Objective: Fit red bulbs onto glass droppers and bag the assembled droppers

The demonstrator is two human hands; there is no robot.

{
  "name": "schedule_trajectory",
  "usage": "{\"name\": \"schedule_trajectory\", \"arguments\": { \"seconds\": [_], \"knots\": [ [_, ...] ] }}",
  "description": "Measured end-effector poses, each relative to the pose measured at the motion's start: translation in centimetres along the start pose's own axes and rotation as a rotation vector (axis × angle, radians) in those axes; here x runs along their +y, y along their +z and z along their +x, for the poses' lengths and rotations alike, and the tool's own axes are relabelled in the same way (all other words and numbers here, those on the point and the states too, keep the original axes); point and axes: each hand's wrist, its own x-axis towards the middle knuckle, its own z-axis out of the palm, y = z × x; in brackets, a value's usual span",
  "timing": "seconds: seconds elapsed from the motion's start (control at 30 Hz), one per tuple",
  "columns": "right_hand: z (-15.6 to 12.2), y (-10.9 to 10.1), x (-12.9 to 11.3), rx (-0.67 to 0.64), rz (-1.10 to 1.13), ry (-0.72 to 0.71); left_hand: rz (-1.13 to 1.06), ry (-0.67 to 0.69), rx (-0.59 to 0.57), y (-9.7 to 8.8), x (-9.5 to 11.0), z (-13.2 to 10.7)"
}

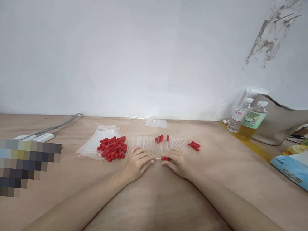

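Low over the worktop (146,208), the left hand (136,161) and right hand (179,163) meet on a red-capped tube (165,159). The right fingers are closed on its red end, and the left fingers seem to pinch the clear end. Just behind lies a row of clear tubes (151,144), with a pile of red caps (113,148) to its left.
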Motion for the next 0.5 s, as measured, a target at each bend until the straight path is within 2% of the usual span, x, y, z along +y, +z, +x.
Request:
{"name": "schedule_trajectory", "arguments": {
  "seconds": [0.2,0.33,0.43,0.5],
  "knots": [
    [-0.15,0.11,-0.13,-0.011,-0.064,0.025,0.097,0.099,0.003,-0.37,-0.16,0.08],
    [-0.13,0.33,-0.24,-0.009,-0.066,0.018,0.111,0.11,0.001,-0.3,-0.2,0.05],
    [-0.03,0.35,-0.64,0.009,0.035,0.065,0.09,0.086,0.007,-0.23,-0.24,0.02],
    [0.19,0.18,-0.88,0.047,0.174,0.159,0.058,0.055,-0.003,-0.31,-0.25,-0.01]
  ]
}}
